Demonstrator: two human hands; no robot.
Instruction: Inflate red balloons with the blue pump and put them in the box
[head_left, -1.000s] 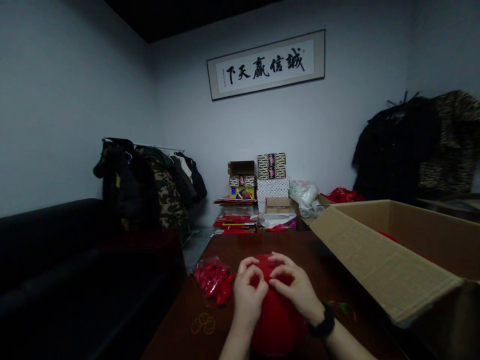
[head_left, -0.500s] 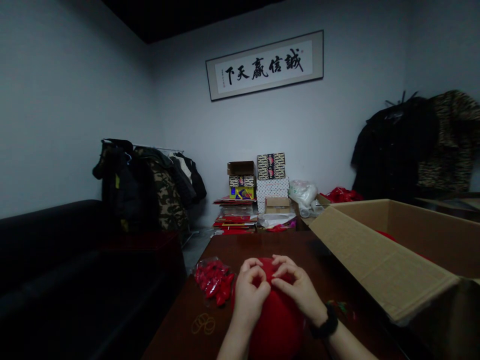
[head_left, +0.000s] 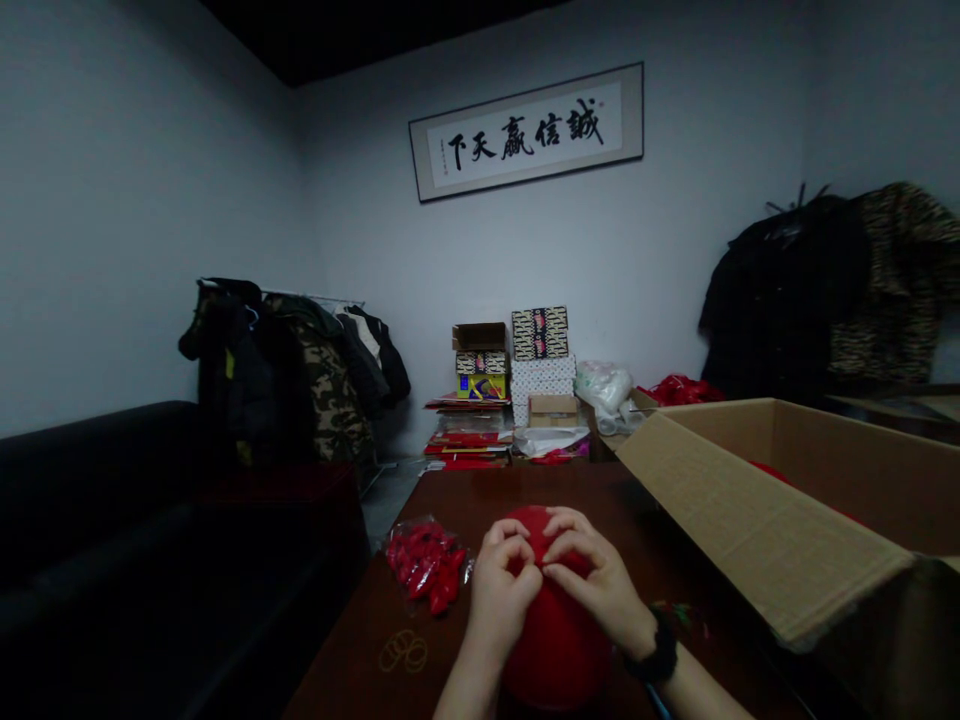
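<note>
A smooth red ball [head_left: 559, 655], perhaps a lantern body, sits on the brown table directly in front of me. My left hand [head_left: 504, 585] lies against its left upper side, thumb and forefinger pinched together. From the right, my right hand [head_left: 600, 580], with a black band at the wrist, pinches at the same spot near the ball's top. The fingertips of both hands almost meet there; any small part between them is hidden. Left of the ball lies a clear plastic bag of small red pieces [head_left: 426, 562]. Several thin yellowish rings [head_left: 403, 651], like rubber bands, lie nearer me.
A large open cardboard box [head_left: 765, 530] with something red inside stands at the right. Small green and red bits [head_left: 681, 612] lie beside my right wrist. Beyond the table [head_left: 480, 490] are stacked boxes [head_left: 541, 375]; a black sofa [head_left: 97, 530] is at the left.
Both hands keep their pinch at the ball's top, with only slight finger movement. The ball seems to have shifted slightly to the right beneath them. The view has moved a little.
</note>
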